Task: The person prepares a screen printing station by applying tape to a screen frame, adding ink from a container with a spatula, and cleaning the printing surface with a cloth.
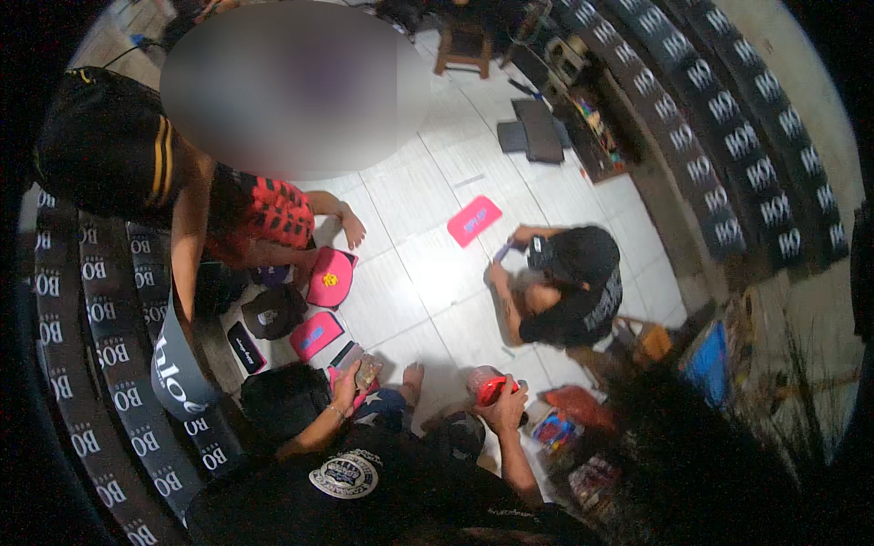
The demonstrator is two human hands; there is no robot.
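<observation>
My left hand (344, 391) is closed round a small brownish, see-through packet-like thing (368, 372); its exact kind is too blurred to tell. Under it, a pink piece and a small dark flat piece (343, 354) lie by my lap. On the other side, my right hand (503, 409) grips a red-topped container (486, 387), whose clear or pale body shows to the left of the red part. A pink flat panel (316, 336) with blue lettering lies beyond my left hand, near a pink cap (330, 278) with a yellow emblem.
A dark cap (276, 314) and a black flat case (246, 348) lie at left. Across the white tiles, a person in black (574, 287) crouches near another pink panel (474, 221). Another person (182, 182) leans in from the left. Colourful bags (557, 428) lie by my right arm.
</observation>
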